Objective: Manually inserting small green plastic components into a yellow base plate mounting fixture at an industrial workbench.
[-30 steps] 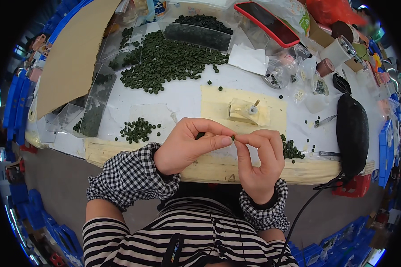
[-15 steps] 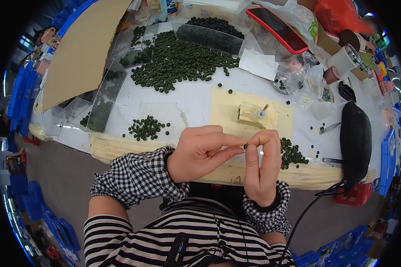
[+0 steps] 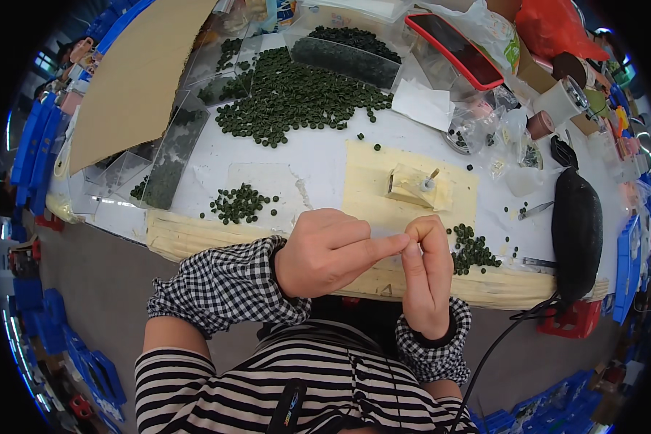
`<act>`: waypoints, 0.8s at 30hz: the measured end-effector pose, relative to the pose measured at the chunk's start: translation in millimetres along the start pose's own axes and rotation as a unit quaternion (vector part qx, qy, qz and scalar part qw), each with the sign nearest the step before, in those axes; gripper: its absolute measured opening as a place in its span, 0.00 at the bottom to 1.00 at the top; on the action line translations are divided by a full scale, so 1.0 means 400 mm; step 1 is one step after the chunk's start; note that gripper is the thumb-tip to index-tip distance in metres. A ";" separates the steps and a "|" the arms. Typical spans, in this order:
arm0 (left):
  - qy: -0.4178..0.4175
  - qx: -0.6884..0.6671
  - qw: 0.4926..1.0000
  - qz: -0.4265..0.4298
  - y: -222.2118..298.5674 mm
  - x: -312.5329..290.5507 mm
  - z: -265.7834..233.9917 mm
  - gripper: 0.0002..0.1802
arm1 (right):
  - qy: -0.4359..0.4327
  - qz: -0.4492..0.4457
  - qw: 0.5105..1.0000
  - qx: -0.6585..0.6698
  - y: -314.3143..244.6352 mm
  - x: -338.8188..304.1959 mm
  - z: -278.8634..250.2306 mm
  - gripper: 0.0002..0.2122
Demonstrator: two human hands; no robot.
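Left hand (image 3: 329, 249) has its index finger stretched out to touch the right hand (image 3: 428, 278) at the fingertips, near the front edge of the table (image 3: 278, 160). Right thumb and index are bent in close together, but tbh I can't tell how tightly either one's closed or if there's anything pinched in there. Small pile of green pieces (image 3: 474, 252) just beside the right hand, another pile (image 3: 240, 205) off left, big heap (image 3: 289, 94) farther back. Yellowish block (image 3: 412, 186) sits on a yellow sheet (image 3: 362, 160).
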State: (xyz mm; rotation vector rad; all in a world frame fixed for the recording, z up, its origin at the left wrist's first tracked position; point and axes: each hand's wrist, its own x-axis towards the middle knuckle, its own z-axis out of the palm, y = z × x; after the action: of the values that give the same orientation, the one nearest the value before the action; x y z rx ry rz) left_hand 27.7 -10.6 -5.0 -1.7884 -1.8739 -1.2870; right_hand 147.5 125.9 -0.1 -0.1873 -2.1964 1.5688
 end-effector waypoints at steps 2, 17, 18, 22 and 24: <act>-0.001 0.008 1.000 0.008 -0.002 -0.004 0.001 0.23 | -0.008 0.014 1.000 0.014 -0.001 -0.001 0.000 0.03; -0.025 -0.120 0.982 -0.143 0.029 0.029 -0.023 0.14 | 0.026 -0.009 0.999 0.020 -0.016 0.008 -0.043 0.03; -0.040 -0.167 0.963 -0.210 0.027 0.040 -0.032 0.13 | 0.052 -0.021 0.998 -0.001 -0.020 0.017 -0.054 0.03; -0.050 -0.362 0.836 -0.409 -0.008 0.073 -0.024 0.09 | 0.130 -0.065 0.977 -0.158 -0.039 0.071 -0.097 0.02; -0.036 -0.424 0.790 -0.441 -0.023 0.074 -0.014 0.09 | 0.132 -0.088 0.966 -0.206 -0.042 0.088 -0.101 0.03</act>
State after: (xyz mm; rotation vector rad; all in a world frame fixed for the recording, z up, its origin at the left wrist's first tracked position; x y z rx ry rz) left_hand 11.0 6.7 15.1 -1.1424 -2.5271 -2.7716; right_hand 135.2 167.3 35.6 -0.2965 -2.2271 0.9208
